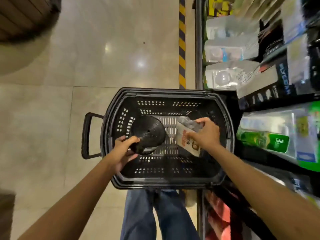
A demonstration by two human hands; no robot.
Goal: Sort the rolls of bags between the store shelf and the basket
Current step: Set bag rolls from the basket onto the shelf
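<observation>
A black plastic basket (pixel 173 179) stands on the floor in front of me, beside the store shelf (pixel 270 94). My left hand (pixel 123 149) grips a black roll of bags (pixel 148 131) by its near end, over the basket's left side. My right hand (pixel 207 134) holds a packaged roll of bags (pixel 183 135) with a white and orange label, over the basket's right side. The basket's floor shows nothing else lying in it.
The shelf on the right carries clear plastic packs (pixel 226 49), black boxes (pixel 270 90) and green-labelled packs (pixel 266 139). A yellow and black striped strip (pixel 182 49) runs along the shelf foot. The tiled floor (pixel 103 58) spreads to the left. My legs in jeans (pixel 155 215) stand behind the basket.
</observation>
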